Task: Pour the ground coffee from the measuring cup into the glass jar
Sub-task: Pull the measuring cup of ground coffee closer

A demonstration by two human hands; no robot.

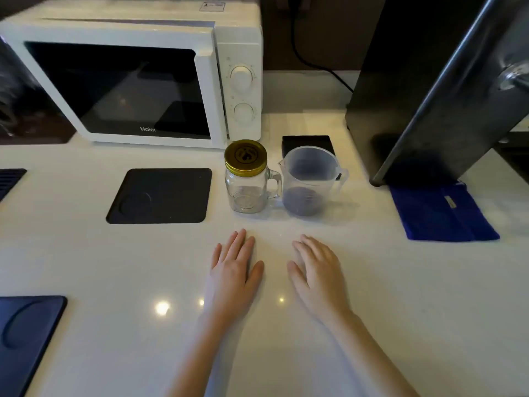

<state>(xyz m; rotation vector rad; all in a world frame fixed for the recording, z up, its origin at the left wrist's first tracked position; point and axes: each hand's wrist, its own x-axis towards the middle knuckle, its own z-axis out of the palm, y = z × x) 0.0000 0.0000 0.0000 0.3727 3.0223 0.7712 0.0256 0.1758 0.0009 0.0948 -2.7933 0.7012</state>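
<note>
Hiding jar [248, 190] contents, glass glare

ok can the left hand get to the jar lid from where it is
Probably yes. The left hand lies flat and empty on the counter, the gold lid on the glass jar is just ahead, and nothing stands between them.

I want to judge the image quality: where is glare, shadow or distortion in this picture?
Head view: ceiling lights make bright glare spots on the white counter near the left hand; the microwave door reflects the room; the wide lens bends the edges; the measuring cup casts only a faint shadow; the right hand looks slightly soft.
</note>
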